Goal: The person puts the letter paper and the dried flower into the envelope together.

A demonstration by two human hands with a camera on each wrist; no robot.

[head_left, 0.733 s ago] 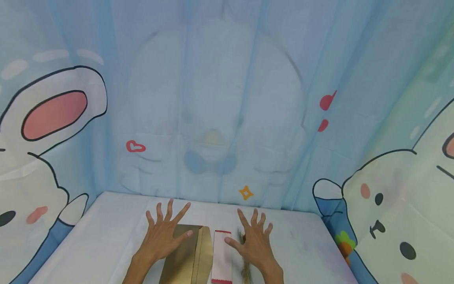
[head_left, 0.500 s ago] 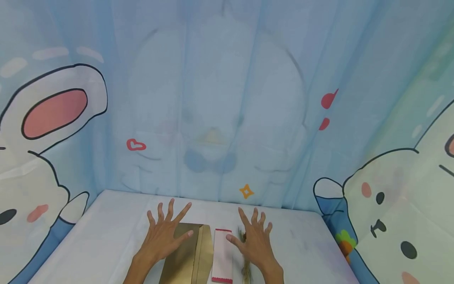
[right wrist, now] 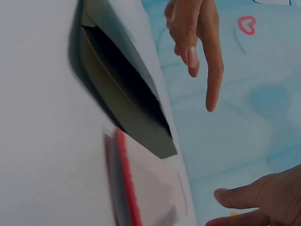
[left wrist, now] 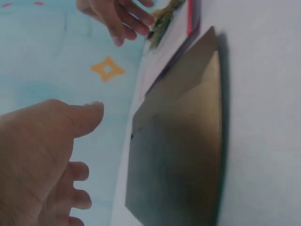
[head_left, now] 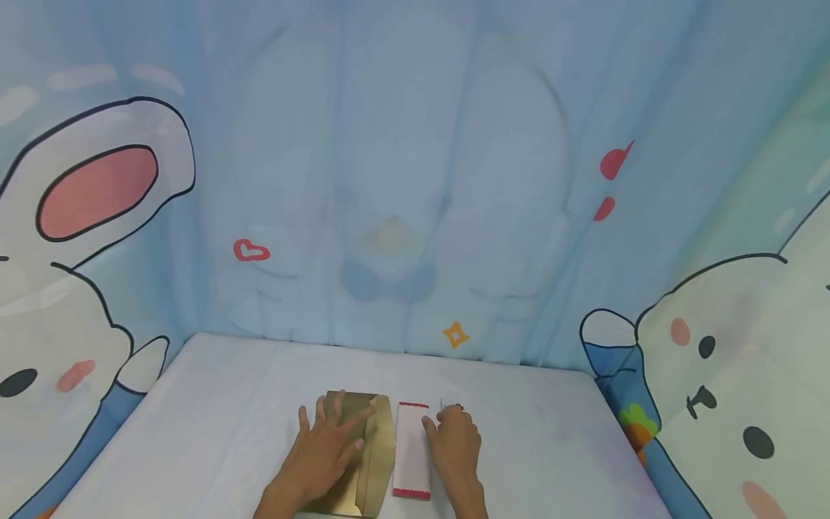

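Both hands have pulled back from the far spread they held a moment ago, and the head view has tipped down a little, so more of the desk [head_left: 214, 404] shows. The left hand [head_left: 324, 450] now lies across the gold envelope [head_left: 363, 450], fingers straight and loosely fanned on its top face; earlier only the palm edge and thumb overlapped it, with the fingers splayed wide beyond its far end. From the left wrist view the hand sits just above the envelope's flat side, thumb [left wrist: 87, 117] extended.

The right hand [head_left: 454, 443] has changed more: the wide-open fingers of half a second ago have drawn in, curled downward over the spot where the tan twine lay beside the card. That twine is covered in the head view, yet the left wrist view shows a greenish-tan tuft [left wrist: 162, 21] right at the right fingertips [left wrist: 136, 23]; whether they pinch it, I cannot tell.

The white card with red ends [head_left: 412, 450] lies flat between the two hands, just beside the envelope's open flap, in the same place as before.
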